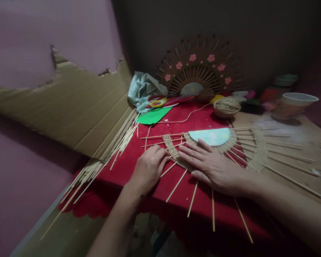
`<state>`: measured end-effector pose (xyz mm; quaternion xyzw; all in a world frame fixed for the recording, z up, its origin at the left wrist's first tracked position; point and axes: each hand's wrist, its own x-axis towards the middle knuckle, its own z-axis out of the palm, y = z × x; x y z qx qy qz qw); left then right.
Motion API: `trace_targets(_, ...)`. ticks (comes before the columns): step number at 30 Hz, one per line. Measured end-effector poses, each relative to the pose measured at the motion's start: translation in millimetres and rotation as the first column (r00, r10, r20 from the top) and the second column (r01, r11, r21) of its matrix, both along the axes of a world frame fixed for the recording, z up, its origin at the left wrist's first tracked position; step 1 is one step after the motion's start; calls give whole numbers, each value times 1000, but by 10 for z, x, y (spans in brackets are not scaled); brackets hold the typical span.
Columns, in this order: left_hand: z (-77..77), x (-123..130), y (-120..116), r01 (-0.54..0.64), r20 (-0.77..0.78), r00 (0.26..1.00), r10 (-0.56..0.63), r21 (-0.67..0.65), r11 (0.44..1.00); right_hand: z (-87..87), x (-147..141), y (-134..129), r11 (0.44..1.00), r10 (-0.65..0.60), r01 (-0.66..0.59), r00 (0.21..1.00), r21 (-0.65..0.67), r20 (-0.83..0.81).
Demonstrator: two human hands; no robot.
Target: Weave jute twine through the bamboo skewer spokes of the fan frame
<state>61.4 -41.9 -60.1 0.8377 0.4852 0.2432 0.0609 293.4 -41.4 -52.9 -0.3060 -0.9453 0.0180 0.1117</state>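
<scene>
A half-round fan of thin sticks, woven with twine bands [256,150], lies on the red cloth with a pale blue half-disc [210,136] at its centre. My right hand [214,166] rests flat on the weave, fingers stretched out, palm down. At the left end of the outer band, my left hand [151,166] is closed in a pinch, its fingertips against the band's edge. A strand of twine [187,119] runs from a twine ball [227,106] down to my left hand. What lies between these fingertips is mostly hidden.
Loose sticks [96,171] lie along the table's left side by leaning cardboard [91,107]. Behind are a green sheet [153,116], yellow-handled scissors [158,102], a crumpled cloth [144,87] and a flower-decorated fan [195,64]. A plastic cup [294,107] stands right.
</scene>
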Motion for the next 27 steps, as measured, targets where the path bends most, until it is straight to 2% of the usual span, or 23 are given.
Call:
trace_targets(6, 24, -61, 29, 23, 10, 1000, -23, -26, 999, 36, -1, -10, 997, 58, -56, 997, -49, 54)
trace_targets(11, 74, -155, 40, 21, 60, 998, -17, -60, 998, 113, -26, 38, 993, 67, -68, 998, -99, -10)
trace_targets(19, 48, -156, 19, -32, 105, 994, 35, -23, 999, 283, -359, 199, 984, -75, 32, 967, -176, -244)
trace_targets(23, 40, -161, 21, -55, 66, 996, 55, -1, 998, 200, -531, 239, 974, -112, 53, 957, -219, -268)
trace_targets(27, 65, -209, 8, -59, 89, 994, 61, -30, 998, 53, -601, 240, 978, -152, 111, 959, -178, -239)
